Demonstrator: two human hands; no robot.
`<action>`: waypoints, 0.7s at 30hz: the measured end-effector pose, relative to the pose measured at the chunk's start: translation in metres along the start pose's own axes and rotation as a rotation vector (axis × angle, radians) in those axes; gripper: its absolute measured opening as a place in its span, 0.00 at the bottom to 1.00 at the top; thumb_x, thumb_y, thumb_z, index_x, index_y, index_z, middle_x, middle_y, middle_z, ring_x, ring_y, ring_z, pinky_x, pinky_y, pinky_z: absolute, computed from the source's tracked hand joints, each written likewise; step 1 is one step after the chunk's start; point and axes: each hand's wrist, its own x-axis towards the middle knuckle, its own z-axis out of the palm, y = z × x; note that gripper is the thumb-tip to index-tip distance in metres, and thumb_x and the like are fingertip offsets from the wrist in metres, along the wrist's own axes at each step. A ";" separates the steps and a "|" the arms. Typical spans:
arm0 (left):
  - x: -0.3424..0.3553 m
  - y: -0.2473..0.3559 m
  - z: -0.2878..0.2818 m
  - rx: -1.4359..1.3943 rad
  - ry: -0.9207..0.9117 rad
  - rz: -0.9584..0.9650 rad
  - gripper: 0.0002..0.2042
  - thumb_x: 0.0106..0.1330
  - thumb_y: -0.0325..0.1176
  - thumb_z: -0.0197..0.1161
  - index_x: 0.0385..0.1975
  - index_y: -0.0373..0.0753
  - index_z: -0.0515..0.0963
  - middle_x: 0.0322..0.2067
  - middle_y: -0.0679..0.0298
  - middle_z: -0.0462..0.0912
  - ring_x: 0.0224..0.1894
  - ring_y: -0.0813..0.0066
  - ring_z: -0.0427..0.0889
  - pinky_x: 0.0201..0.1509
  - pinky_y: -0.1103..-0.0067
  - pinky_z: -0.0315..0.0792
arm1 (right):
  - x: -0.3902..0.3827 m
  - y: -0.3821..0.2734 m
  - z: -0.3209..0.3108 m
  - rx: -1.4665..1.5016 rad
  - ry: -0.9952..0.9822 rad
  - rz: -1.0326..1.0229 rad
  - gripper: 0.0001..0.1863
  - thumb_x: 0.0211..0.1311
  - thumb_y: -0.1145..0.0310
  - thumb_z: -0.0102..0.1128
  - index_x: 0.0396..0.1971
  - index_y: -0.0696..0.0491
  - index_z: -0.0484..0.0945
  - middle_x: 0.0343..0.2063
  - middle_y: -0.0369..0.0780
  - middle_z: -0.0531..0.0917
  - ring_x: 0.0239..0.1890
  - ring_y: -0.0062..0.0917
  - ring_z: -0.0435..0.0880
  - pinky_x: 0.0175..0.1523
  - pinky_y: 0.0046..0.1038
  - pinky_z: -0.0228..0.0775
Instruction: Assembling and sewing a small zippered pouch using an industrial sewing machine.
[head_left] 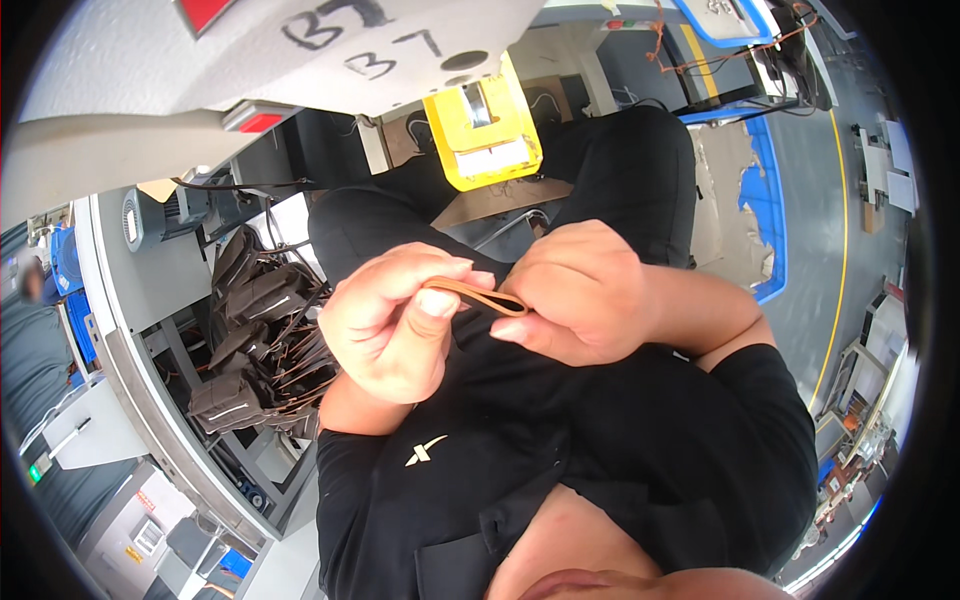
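Both the left hand (395, 320) and the right hand (575, 295) pinch a tan rubber band (478, 296) between them at chest height. It looks light and stretchy, best gripped at its ends.

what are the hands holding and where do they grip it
A tan rubber band, stretched flat between both hands: left hand pinches its left end, right hand its right end.

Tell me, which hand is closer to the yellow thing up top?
Right. The right hand is just below the yellow fixture; the left hand sits lower and further left.
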 end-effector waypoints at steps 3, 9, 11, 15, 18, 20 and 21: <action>-0.001 -0.001 0.001 -0.060 0.011 -0.026 0.10 0.72 0.27 0.64 0.44 0.24 0.82 0.35 0.47 0.86 0.36 0.66 0.88 0.41 0.78 0.81 | 0.000 0.000 0.007 0.008 0.091 -0.034 0.12 0.58 0.68 0.71 0.24 0.53 0.75 0.19 0.39 0.76 0.17 0.32 0.75 0.22 0.32 0.64; 0.000 -0.001 0.006 -0.268 0.000 -0.098 0.10 0.72 0.27 0.64 0.45 0.24 0.81 0.37 0.47 0.85 0.38 0.65 0.88 0.41 0.79 0.82 | 0.003 -0.001 0.007 0.015 0.153 -0.127 0.10 0.54 0.73 0.70 0.23 0.53 0.75 0.18 0.39 0.75 0.17 0.33 0.75 0.22 0.32 0.65; -0.001 -0.001 0.007 -0.311 0.002 -0.116 0.10 0.73 0.27 0.64 0.45 0.24 0.81 0.37 0.47 0.85 0.38 0.65 0.88 0.41 0.79 0.83 | 0.003 0.000 0.008 0.015 0.163 -0.139 0.10 0.53 0.73 0.70 0.23 0.53 0.75 0.18 0.39 0.75 0.17 0.33 0.75 0.22 0.32 0.65; -0.003 -0.003 0.009 -0.314 0.019 -0.107 0.11 0.73 0.27 0.64 0.46 0.24 0.81 0.38 0.47 0.85 0.39 0.64 0.89 0.42 0.78 0.83 | 0.001 0.002 0.006 0.004 0.156 -0.154 0.09 0.55 0.72 0.70 0.24 0.53 0.76 0.18 0.39 0.75 0.17 0.33 0.75 0.22 0.33 0.65; -0.002 -0.009 0.010 -0.232 0.061 -0.068 0.10 0.72 0.27 0.64 0.46 0.25 0.81 0.37 0.48 0.85 0.38 0.64 0.88 0.42 0.78 0.82 | -0.004 0.007 0.005 -0.001 0.089 -0.088 0.10 0.59 0.67 0.70 0.29 0.57 0.79 0.19 0.40 0.77 0.18 0.34 0.77 0.24 0.31 0.68; 0.004 -0.013 0.005 -0.168 0.101 -0.035 0.10 0.71 0.26 0.65 0.46 0.26 0.82 0.37 0.49 0.86 0.37 0.64 0.88 0.41 0.77 0.82 | 0.003 0.011 -0.010 0.217 -0.052 0.122 0.13 0.61 0.64 0.71 0.33 0.59 0.80 0.20 0.40 0.79 0.20 0.30 0.79 0.26 0.29 0.69; 0.011 -0.013 -0.002 0.089 -0.021 0.118 0.10 0.69 0.25 0.66 0.45 0.27 0.83 0.37 0.51 0.86 0.35 0.64 0.87 0.40 0.75 0.81 | 0.002 0.010 -0.015 0.442 -0.175 0.345 0.17 0.64 0.60 0.71 0.37 0.61 0.81 0.22 0.39 0.81 0.22 0.27 0.81 0.28 0.27 0.71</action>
